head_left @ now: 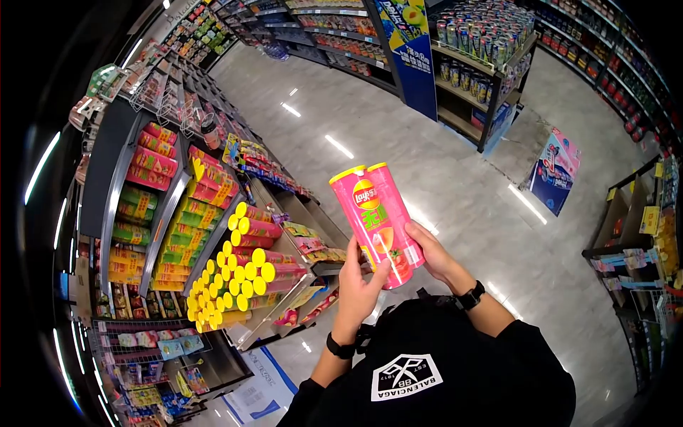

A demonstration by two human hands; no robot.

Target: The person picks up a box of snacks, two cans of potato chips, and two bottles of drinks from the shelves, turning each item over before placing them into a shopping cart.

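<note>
Two pink Lay's chip canisters (371, 213) with yellow lids are held side by side in front of my body, tilted with the lids away from me. My left hand (361, 283) wraps the lower left side, thumb across the front. On the lower right side, my right hand (429, 250) grips the other canister, its fingers partly hidden behind it. To the left, a display bin (281, 302) is packed with pink and green canisters (242, 274), their yellow lids facing up and outward.
Shelves of stacked canisters (153, 167) rise at the left. A drinks rack (473, 92) stands ahead beside a tall blue sign (413, 57). A floor poster (557, 167) lies at the right, near another shelf unit (629, 213). Grey floor (313, 135) runs between them.
</note>
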